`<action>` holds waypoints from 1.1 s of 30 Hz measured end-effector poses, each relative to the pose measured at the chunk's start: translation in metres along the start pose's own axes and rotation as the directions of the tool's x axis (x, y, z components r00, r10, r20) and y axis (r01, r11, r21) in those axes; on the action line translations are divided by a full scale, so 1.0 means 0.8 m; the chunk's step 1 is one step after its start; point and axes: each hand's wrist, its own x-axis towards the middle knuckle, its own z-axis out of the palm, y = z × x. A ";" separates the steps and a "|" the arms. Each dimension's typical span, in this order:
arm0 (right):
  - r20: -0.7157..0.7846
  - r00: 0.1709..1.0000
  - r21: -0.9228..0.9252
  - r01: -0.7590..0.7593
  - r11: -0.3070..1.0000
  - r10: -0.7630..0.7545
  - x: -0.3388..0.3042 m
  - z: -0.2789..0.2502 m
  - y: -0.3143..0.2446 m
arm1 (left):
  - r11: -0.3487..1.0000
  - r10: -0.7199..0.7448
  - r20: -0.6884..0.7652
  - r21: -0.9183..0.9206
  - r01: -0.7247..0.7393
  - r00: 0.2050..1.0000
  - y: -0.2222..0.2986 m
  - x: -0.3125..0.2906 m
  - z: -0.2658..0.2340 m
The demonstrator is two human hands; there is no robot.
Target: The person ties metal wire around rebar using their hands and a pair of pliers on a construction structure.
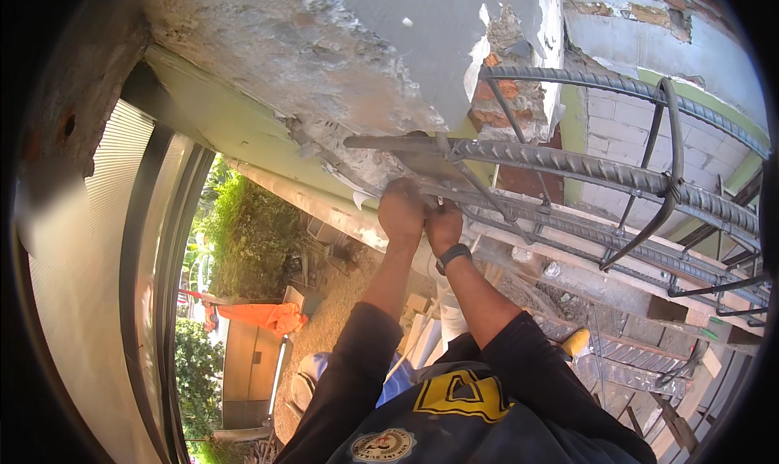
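Observation:
My left hand (402, 211) and my right hand (444, 225) are close together, fingers curled, beside the broken edge of a plastered wall (357, 75). Each is closed. Something small and pale shows between them, but what they grip is too small and hidden to name. Just behind my fingers run the lower bars of a rebar cage (560, 221). Above the hands a thick ribbed bar (535, 154) ends against the wall, and bent stirrups (672, 168) loop around the bars farther right. A dark watch (453, 256) sits on my right wrist.
Exposed bricks (497, 99) show at the wall's broken corner. Wooden boards (625, 290) run under the cage. A corrugated sheet (101, 212) stands at the left. Far below are dirt ground (345, 302), an orange cloth (268, 316) and a yellow boot (576, 341).

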 end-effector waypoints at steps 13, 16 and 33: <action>0.081 0.994 0.337 -0.093 0.937 0.070 0.007 -0.005 0.018 | 0.988 0.112 -0.100 -0.094 -0.122 0.989 -0.002 0.004 0.018; 0.081 0.993 0.298 -0.104 0.949 0.084 0.008 -0.006 0.015 | 0.990 0.105 -0.094 -0.085 -0.113 0.990 -0.001 0.005 0.016; 0.135 0.975 0.342 -0.214 0.915 0.177 0.014 -0.003 0.017 | 0.995 -0.088 0.059 0.052 0.085 0.994 0.021 0.019 -0.007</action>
